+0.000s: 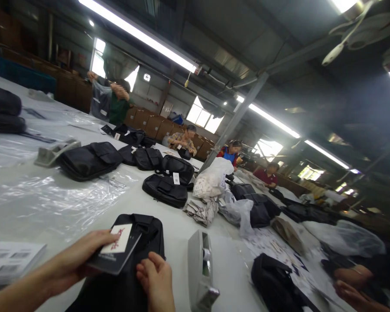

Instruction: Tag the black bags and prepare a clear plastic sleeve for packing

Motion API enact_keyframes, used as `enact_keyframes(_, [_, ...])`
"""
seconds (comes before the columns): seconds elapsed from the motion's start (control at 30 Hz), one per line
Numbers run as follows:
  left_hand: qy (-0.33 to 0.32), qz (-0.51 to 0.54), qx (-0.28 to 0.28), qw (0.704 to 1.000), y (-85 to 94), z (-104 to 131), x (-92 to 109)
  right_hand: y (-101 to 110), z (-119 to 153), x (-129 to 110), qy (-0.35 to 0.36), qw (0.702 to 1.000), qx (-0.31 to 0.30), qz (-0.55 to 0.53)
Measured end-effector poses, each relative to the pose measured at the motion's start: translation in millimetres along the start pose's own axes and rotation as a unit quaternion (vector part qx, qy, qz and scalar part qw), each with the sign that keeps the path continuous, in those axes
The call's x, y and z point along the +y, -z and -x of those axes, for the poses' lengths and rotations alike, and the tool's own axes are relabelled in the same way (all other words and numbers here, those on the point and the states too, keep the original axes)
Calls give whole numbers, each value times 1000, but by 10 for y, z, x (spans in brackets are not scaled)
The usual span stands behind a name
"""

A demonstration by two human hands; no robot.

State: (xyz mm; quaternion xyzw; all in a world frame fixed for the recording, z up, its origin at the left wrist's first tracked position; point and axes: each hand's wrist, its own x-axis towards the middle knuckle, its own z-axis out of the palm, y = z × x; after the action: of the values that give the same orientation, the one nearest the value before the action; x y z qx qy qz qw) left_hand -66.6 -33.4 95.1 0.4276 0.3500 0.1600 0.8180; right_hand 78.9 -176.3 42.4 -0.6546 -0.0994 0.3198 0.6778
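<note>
A black bag (146,234) lies on the white table (169,216) right in front of me. My left hand (74,260) holds a dark card booklet (117,255) with a white tag on top, just over the bag. My right hand (157,281) rests on the bag's near edge with its fingers curled; whether it grips the fabric is unclear.
A grey tape dispenser (199,268) stands right of my hands. Printed sheets (9,260) lie at the left. Several black bags (91,160), clear plastic film (52,199) and white plastic sacks (214,177) cover the table. Other people work along the far side, and another person's hands (351,286) are at the right.
</note>
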Motion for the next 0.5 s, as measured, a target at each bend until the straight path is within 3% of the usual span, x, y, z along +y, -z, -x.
enact_keyframes(0.13, [31, 13, -5, 999, 166, -248, 434, -329, -99, -85, -43, 997, -67, -24])
enact_keyframes(0.33, [51, -27, -30, 998, 259, -562, 517, -673, -322, -94, -61, 997, -9, 43])
enact_keyframes(0.5, [43, -54, -57, 996, 425, -794, 654, -703, -369, -65, -32, 999, -22, -35])
